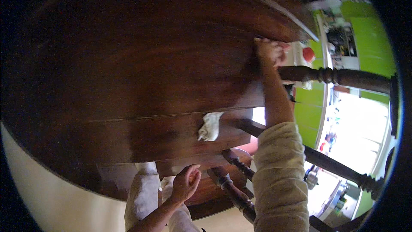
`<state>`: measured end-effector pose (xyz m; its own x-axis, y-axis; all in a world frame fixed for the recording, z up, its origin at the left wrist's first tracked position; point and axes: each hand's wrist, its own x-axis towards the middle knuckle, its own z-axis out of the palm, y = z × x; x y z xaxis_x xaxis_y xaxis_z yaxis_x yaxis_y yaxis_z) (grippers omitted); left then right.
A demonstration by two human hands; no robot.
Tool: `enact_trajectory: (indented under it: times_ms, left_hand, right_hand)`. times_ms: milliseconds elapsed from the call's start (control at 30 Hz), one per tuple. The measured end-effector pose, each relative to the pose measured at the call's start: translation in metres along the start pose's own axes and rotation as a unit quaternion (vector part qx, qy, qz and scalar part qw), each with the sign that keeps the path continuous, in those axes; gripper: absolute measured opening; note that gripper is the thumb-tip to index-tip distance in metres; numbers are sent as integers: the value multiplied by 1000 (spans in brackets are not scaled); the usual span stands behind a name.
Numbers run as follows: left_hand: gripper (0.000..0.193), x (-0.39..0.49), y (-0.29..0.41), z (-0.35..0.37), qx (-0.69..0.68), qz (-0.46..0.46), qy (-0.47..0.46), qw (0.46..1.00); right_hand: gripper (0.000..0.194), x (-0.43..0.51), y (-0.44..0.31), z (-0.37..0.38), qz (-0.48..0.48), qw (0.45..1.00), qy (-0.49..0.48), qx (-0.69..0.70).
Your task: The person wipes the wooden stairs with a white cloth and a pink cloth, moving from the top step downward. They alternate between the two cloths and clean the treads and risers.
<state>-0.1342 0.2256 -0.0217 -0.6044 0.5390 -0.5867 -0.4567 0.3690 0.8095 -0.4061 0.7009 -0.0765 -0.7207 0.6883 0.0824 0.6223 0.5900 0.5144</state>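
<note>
My right hand (270,51), blurred, touches the side of a dark wooden stair step (180,77), close to a turned wooden baluster (299,74). A pinkish-red patch shows by its fingers; whether it is held cannot be told. A rolled light sleeve covers part of that arm. Lower down, my left hand (188,182) hangs over the lower steps, loosely curled and empty, with some space between thumb and fingers. A crumpled whitish cloth (210,126) lies on a step between the two hands, touched by neither.
My legs in light trousers (143,188) stand on the stairs below. More balusters (236,195) line the right side. Through them appear green cabinets (370,38), a bright window (360,132) and a metal pot (311,178). A pale wall (64,196) borders the left.
</note>
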Motion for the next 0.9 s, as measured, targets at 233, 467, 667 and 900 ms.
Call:
enact_trajectory:
  times_ms: [233,467,667,900]
  left_hand:
    - [30,-9,10,-34,-43,17,77,996]
    - [31,-20,7,-1,-26,74,110,991]
    - [35,-50,-10,-16,-12,46,90,995]
    - [34,-142,-37,-83,31,51,173,983]
  right_hand:
    - [66,5,20,57,27,940,279,196]
    - [47,-220,-103,-97,-155,880,138,428]
    - [50,-305,-127,-182,-324,830,-4,454]
    - [61,-185,-19,-127,-233,861,303,336]
